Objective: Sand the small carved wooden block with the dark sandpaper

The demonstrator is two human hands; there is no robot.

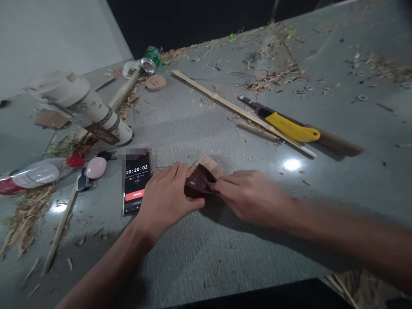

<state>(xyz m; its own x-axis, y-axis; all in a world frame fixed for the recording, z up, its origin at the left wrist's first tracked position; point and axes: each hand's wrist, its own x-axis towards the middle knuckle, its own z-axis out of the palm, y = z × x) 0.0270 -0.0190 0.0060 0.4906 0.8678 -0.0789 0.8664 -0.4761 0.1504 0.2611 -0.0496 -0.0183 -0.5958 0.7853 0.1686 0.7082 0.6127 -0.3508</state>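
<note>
A dark maroon piece of sandpaper (200, 179), creased and partly lifted, lies between my two hands near the middle of the table. My left hand (170, 193) is closed on its left side, thumb in front and fingers behind. With thumb and forefinger my right hand (246, 193) pinches the right edge; that hand and forearm are blurred. Just behind the sheet shows a pale, flat wooden piece (210, 164), partly covered by it. Whether my left hand also grips this wood cannot be seen.
A phone (137, 180) showing a timer lies beside my left hand. Beyond are a yellow utility knife (289, 128), a long wooden strip (212, 96), a patterned tumbler (103, 113), a plastic bottle (38, 174), a hammer-like tool (66, 214) and a green can (150, 60). Shavings litter the table.
</note>
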